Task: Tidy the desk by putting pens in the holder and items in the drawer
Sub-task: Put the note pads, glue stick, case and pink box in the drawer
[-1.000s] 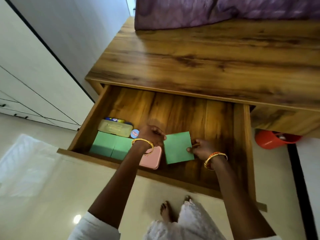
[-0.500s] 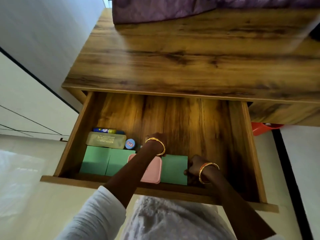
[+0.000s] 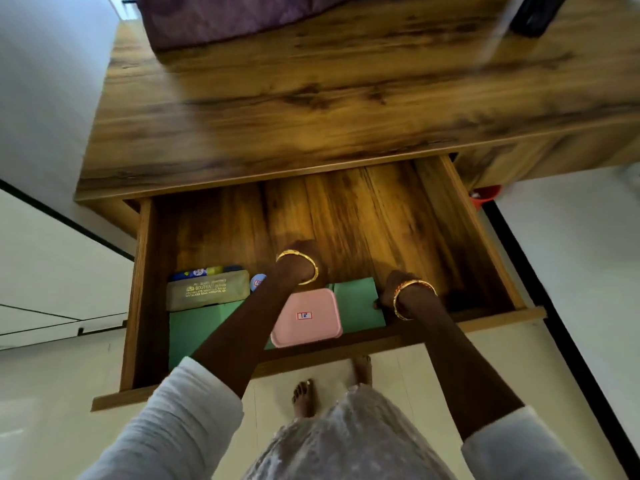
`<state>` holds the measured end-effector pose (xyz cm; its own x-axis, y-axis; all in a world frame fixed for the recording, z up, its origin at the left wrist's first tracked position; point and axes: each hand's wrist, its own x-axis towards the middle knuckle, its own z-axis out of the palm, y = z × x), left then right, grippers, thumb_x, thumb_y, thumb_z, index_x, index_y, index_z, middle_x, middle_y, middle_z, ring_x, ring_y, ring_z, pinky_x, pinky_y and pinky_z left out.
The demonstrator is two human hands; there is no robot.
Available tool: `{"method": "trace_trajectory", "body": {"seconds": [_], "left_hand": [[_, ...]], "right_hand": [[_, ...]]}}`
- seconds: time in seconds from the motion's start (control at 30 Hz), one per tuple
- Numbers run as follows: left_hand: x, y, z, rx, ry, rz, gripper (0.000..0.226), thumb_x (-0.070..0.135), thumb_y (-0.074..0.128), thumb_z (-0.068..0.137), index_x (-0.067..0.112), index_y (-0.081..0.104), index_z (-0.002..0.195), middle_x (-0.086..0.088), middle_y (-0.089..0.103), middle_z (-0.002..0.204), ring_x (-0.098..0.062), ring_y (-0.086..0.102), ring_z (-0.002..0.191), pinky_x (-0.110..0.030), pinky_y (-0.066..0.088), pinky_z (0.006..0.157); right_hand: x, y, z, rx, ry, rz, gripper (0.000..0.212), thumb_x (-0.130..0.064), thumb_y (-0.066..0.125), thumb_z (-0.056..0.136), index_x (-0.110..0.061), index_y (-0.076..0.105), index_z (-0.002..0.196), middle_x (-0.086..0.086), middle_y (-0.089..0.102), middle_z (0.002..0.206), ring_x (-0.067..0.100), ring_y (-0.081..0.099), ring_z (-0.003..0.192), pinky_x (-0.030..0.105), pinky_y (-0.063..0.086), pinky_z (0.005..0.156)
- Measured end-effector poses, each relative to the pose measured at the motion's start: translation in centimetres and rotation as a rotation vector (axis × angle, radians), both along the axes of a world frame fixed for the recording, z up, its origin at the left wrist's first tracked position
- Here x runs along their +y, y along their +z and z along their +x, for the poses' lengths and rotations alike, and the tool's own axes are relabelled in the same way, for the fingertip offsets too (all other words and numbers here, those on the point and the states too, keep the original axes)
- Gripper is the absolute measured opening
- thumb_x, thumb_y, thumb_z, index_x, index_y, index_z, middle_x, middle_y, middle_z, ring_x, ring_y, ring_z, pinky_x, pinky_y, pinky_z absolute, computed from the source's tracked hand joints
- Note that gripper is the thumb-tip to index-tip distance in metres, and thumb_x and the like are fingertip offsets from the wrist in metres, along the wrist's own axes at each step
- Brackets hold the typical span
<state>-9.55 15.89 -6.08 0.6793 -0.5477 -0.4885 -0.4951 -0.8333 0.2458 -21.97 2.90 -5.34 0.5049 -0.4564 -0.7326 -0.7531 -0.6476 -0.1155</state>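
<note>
I see the wooden drawer (image 3: 481, 237) pulled open under the desk top (image 3: 311, 109). On its floor, nearest my right hand (image 3: 393, 289), lies a green card (image 3: 356, 306); a pink lidded box (image 3: 306, 318) sits just left of it, below my left hand (image 3: 298, 261). Farther left lie a beige pouch (image 3: 207, 294) and green sheets (image 3: 194, 334).

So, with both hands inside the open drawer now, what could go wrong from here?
1. Both hands, left and right, are deep inside the drawer; if it is pushed shut early, fingers could be pinched.
2. The green pad lies tight against the pink box; it might ride up onto the box instead of lying flat.
3. The left forearm crosses the green pads by the pouch; pulling back could drag them out of line.
</note>
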Motion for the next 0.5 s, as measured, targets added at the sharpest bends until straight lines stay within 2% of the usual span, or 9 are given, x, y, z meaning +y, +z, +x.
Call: {"method": "trace_trajectory", "body": {"seconds": [0.07, 0.13, 0.2, 0.27, 0.33, 0.4, 0.5], "left_hand": [[0.8, 1.0, -0.1, -0.015, 0.029, 0.000, 0.040, 0.035, 0.061, 0.086, 0.005, 0.062, 0.114, -0.015, 0.064, 0.118, -0.033, 0.060, 0.105, -0.037, 0.050, 0.088], [2.1, 2.0, -1.4, -0.040, 0.059, -0.026, 0.037, 0.037, 0.060, 0.086, 0.009, 0.064, 0.111, -0.013, 0.065, 0.115, -0.031, 0.060, 0.104, -0.038, 0.052, 0.089], [4.0, 2.9, -3.4, -0.086, 0.079, -0.140, 0.029, 0.034, 0.059, 0.087, 0.013, 0.067, 0.104, -0.010, 0.068, 0.107, -0.030, 0.062, 0.099, -0.035, 0.052, 0.084], [6.3, 3.7, -5.9, -0.148, 0.107, -0.364, 0.022, 0.030, 0.055, 0.088, 0.014, 0.069, 0.095, -0.006, 0.071, 0.098, -0.026, 0.064, 0.088, -0.030, 0.050, 0.071], [8.4, 3.8, -8.2, -0.249, 0.127, -0.550, 0.022, 0.028, 0.052, 0.088, 0.013, 0.068, 0.089, -0.005, 0.070, 0.091, -0.024, 0.063, 0.083, -0.027, 0.045, 0.067], [9.9, 2.8, -10.2, -0.367, 0.138, -0.597, 0.029, 0.032, 0.048, 0.086, 0.011, 0.068, 0.089, -0.009, 0.069, 0.091, -0.026, 0.062, 0.086, -0.032, 0.048, 0.069], [11.2, 0.5, -12.3, -0.462, 0.173, -0.517, 0.039, 0.038, 0.042, 0.084, 0.011, 0.068, 0.096, -0.011, 0.068, 0.099, -0.030, 0.062, 0.092, -0.037, 0.051, 0.072]], "right_hand": [[1.1, 0.3, -1.1, -0.056, -0.009, -0.155, 0.049, -0.035, 0.061, 0.087, -0.007, 0.052, 0.125, 0.016, 0.057, 0.129, 0.034, 0.055, 0.118, 0.040, 0.047, 0.093], [2.6, 0.6, -2.5, -0.180, -0.103, -0.260, 0.040, -0.035, 0.058, 0.088, -0.009, 0.055, 0.119, 0.014, 0.060, 0.122, 0.034, 0.056, 0.114, 0.042, 0.047, 0.092], [4.6, 0.5, -3.6, -0.487, -0.142, -0.328, 0.030, -0.032, 0.055, 0.087, -0.010, 0.062, 0.107, 0.014, 0.066, 0.109, 0.033, 0.059, 0.105, 0.041, 0.048, 0.089], [6.9, 0.5, -4.6, -0.891, -0.154, -0.323, 0.030, -0.031, 0.048, 0.085, -0.008, 0.065, 0.094, 0.013, 0.069, 0.094, 0.032, 0.063, 0.091, 0.040, 0.051, 0.082], [9.2, -0.1, -5.7, -1.102, -0.113, -0.323, 0.034, -0.033, 0.044, 0.082, -0.007, 0.066, 0.084, 0.012, 0.070, 0.083, 0.030, 0.065, 0.081, 0.038, 0.051, 0.076], [10.7, -1.3, -6.7, -1.130, -0.020, -0.363, 0.036, -0.034, 0.046, 0.083, -0.006, 0.068, 0.082, 0.012, 0.071, 0.080, 0.028, 0.067, 0.077, 0.036, 0.051, 0.074], [11.1, -2.7, -7.8, -1.110, 0.131, -0.466, 0.036, -0.033, 0.046, 0.085, -0.006, 0.070, 0.087, 0.012, 0.073, 0.085, 0.027, 0.069, 0.076, 0.032, 0.051, 0.070]]}}
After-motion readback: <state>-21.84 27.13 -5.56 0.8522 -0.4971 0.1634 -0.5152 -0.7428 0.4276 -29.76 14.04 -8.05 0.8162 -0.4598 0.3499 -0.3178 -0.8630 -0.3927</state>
